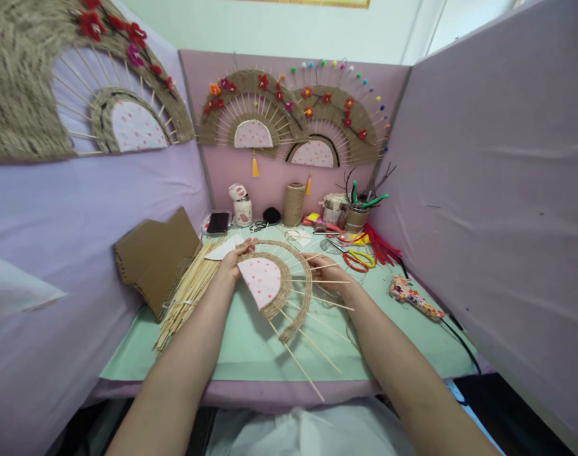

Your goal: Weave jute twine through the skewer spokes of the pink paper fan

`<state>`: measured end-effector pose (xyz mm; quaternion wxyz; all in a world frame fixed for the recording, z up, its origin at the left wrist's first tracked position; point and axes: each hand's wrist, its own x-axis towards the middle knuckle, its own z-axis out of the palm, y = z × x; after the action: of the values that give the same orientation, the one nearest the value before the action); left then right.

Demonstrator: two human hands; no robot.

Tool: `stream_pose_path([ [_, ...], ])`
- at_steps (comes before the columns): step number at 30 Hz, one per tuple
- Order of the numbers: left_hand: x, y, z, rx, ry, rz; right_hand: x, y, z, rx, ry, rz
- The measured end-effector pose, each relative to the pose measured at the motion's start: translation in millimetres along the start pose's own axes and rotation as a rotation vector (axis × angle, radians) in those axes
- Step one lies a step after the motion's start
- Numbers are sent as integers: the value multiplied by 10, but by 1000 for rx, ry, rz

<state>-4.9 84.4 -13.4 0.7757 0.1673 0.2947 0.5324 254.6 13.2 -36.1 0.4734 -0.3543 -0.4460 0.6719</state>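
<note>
A half-round fan frame (285, 288) of thin sticks and woven twine, with a pink spotted half-circle at its centre, is tilted above the table. My left hand (236, 256) is closed on its upper left edge, beside the spotted piece. On the far side of the outer twine band, my right hand (324, 271) is at the sticks, its fingers partly hidden behind them; a loose strand of twine hangs near it. Long sticks fan out to the right and toward me.
Bundled sticks (188, 291) and cardboard (158, 259) lie left. A twine spool (294, 204), a phone (218, 223) and a tool pot (356, 217) stand behind. Scissors (359, 258) and a glue gun (414, 297) with a cord lie right. Finished fans (251, 88) hang on the partition.
</note>
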Motion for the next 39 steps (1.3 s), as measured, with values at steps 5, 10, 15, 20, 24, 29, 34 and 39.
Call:
stream_pose_path([
  [5, 18, -14, -30, 3, 57, 0, 22, 38, 34, 61, -6, 63],
  [10, 23, -25, -22, -2, 80, 16, -14, -48, 68, 194, -11, 164],
  [15, 24, -56, -8, 12, 89, 15, -52, -71, 114, 138, 32, 181],
  [20, 17, -118, 18, 63, 87, 13, -48, -10, 98, 7, 41, 140],
  [24, -58, -173, 119, 120, 31, -19, -12, -12, 50, 66, 63, 49],
  [29, -192, -383, 288, 139, -98, -79, 4, -62, 37, 108, 206, -134],
  [34, -266, -603, 345, 206, -151, -144, -26, -86, 35, 35, 218, -196],
  [39, -284, -499, 321, 218, -207, -57, -33, -87, 37, 38, 230, -243],
])
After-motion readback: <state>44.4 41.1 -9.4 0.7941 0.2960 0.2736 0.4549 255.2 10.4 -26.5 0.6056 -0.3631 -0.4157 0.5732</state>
